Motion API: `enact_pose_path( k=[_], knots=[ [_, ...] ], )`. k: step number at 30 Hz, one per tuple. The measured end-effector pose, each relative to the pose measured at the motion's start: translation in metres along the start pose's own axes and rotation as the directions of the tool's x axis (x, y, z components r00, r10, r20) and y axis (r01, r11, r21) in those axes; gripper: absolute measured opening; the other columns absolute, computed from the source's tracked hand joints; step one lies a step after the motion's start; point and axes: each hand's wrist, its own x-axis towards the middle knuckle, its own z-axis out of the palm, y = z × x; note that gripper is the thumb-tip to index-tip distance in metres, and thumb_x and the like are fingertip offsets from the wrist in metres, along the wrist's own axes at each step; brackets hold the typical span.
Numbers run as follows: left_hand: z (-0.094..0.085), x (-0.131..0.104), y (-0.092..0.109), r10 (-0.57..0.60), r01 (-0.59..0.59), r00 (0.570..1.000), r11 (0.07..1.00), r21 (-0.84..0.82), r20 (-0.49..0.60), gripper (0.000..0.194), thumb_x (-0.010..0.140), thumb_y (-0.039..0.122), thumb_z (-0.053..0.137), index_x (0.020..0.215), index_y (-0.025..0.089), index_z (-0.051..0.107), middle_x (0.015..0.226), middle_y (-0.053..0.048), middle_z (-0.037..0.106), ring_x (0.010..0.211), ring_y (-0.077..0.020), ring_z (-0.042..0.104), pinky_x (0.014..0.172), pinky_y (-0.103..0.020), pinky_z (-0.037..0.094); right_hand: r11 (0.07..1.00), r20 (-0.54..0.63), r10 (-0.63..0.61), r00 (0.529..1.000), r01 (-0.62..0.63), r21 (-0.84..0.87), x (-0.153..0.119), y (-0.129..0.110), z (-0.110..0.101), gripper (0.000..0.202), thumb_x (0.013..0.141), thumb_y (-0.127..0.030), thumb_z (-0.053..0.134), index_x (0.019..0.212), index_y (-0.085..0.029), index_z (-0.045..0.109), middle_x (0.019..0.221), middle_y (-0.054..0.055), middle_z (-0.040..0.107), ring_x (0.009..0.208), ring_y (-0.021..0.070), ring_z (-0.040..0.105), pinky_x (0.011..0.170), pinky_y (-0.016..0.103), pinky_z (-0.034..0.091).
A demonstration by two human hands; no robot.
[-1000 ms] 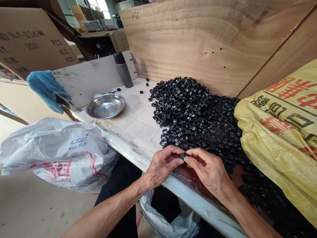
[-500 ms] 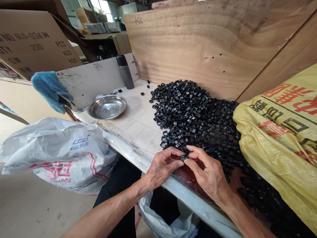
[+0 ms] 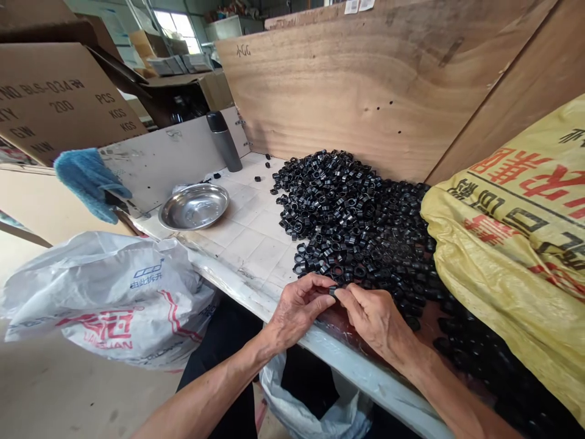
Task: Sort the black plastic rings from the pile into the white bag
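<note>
A small black plastic ring (image 3: 333, 291) is pinched between my two hands just above the table's front edge. My left hand (image 3: 299, 308) grips it from the left with thumb and forefinger. From the right, the thumb and fingertips of my right hand (image 3: 372, 314) close on the same ring and partly cover it. Right behind my hands spreads a large heap of similar black rings (image 3: 338, 201). Under my right hand lies a dark reddish patch of the table surface (image 3: 340, 323).
A steel bowl (image 3: 194, 207) and a grey thermos (image 3: 226, 143) stand on the left of the table. A yellow sack (image 3: 507, 244) lies on the right. A white sack (image 3: 105, 299) sits at left, and an open bag (image 3: 292, 402) hangs below the edge. Wooden boards (image 3: 329, 91) wall the back.
My right fingers, earlier more spread, have folded in over the ring. The view has shifted slightly. My left hand keeps its pinch.
</note>
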Motion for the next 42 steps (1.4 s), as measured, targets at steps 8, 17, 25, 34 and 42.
enact_pose_path(
  k=[8, 17, 25, 34, 42],
  knots=[
    [-0.0011, 0.0, -0.0018, -0.024, 0.024, 1.0, 0.999, -0.028, -0.005, 0.031, 0.084, 0.034, 0.078, 0.106, 0.015, 0.068, 0.091, -0.005, 0.072, 0.082, -0.0152, 0.067, 0.079, -0.028, 0.053, 0.999, -0.032, -0.008, 0.999, 0.009, 0.035, -0.0003, -0.0018, -0.0013, 0.033, 0.104, -0.036, 0.046, 0.076, -0.021, 0.054, 0.06, -0.004, 0.049, 0.052, 0.0104, 0.046, 0.057, 0.024, 0.038],
    [-0.0026, 0.0001, -0.0035, -0.015, 0.015, 1.0, 1.0, -0.022, -0.007, 0.031, 0.086, 0.034, 0.077, 0.108, 0.015, 0.067, 0.096, -0.006, 0.073, 0.087, -0.0169, 0.068, 0.082, -0.03, 0.052, 0.997, -0.042, 0.001, 0.999, 0.002, 0.077, -0.001, -0.0062, -0.0045, 0.029, 0.099, -0.039, 0.056, 0.077, -0.021, 0.054, 0.063, -0.004, 0.052, 0.055, 0.011, 0.049, 0.055, 0.024, 0.038],
    [-0.0026, -0.0003, -0.001, -0.038, 0.038, 0.999, 0.999, -0.03, -0.005, 0.034, 0.084, 0.038, 0.078, 0.107, 0.015, 0.067, 0.092, -0.006, 0.072, 0.086, -0.0171, 0.068, 0.08, -0.029, 0.052, 0.993, -0.051, 0.001, 0.999, 0.005, 0.114, 0.0, -0.0055, -0.003, 0.018, 0.099, -0.037, 0.056, 0.09, -0.021, 0.058, 0.074, -0.001, 0.063, 0.063, 0.0129, 0.057, 0.06, 0.023, 0.043],
    [-0.0007, -0.0017, 0.0005, -0.036, 0.036, 0.999, 0.999, -0.029, 0.0, 0.034, 0.085, 0.038, 0.077, 0.107, 0.015, 0.067, 0.095, -0.006, 0.073, 0.086, -0.0167, 0.067, 0.081, -0.029, 0.052, 0.997, -0.069, 0.012, 0.998, -0.007, 0.072, -0.0006, -0.0057, -0.002, 0.026, 0.102, -0.039, 0.049, 0.086, -0.021, 0.061, 0.069, 0.0, 0.062, 0.061, 0.0137, 0.055, 0.061, 0.025, 0.045],
    [-0.0014, -0.0019, 0.0016, -0.025, 0.025, 1.0, 1.0, 0.008, 0.002, 0.034, 0.085, 0.038, 0.078, 0.107, 0.015, 0.067, 0.095, -0.006, 0.072, 0.088, -0.017, 0.067, 0.083, -0.03, 0.052, 0.997, -0.125, 0.01, 0.992, 0.0, 0.08, 0.0004, -0.0071, -0.0032, 0.026, 0.101, -0.034, 0.049, 0.081, -0.022, 0.059, 0.07, 0.0, 0.062, 0.062, 0.0142, 0.057, 0.063, 0.025, 0.047]
  ],
)
